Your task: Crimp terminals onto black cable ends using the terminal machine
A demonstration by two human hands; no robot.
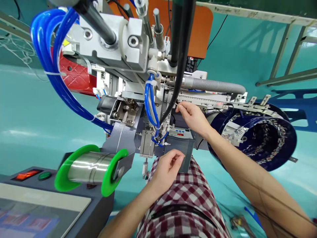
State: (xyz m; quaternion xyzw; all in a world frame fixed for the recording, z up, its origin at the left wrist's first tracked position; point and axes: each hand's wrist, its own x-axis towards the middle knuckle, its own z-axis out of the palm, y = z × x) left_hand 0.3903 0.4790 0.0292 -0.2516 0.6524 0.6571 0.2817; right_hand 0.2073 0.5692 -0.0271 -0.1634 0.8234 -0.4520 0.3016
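Note:
My right hand (194,116) reaches up to the machine's metal feed rail (203,100), its fingers pinched together at the rail's left end on something too small to name. My left hand (168,168) hovers lower, in front of the grey controller box (182,138) with a red digital display, fingers curled in a pinch; what it holds, if anything, I cannot make out. Blue air hoses (151,105) and a black cable (179,66) hang just left of my right hand.
A dark blue vibratory bowl (260,138) with several small metal parts sits at right. A green-flanged spool of shiny metal strip (91,167) is at lower left, beside a panel with a red switch (26,174) and green button (44,175). My checked-cloth lap (183,205) is below.

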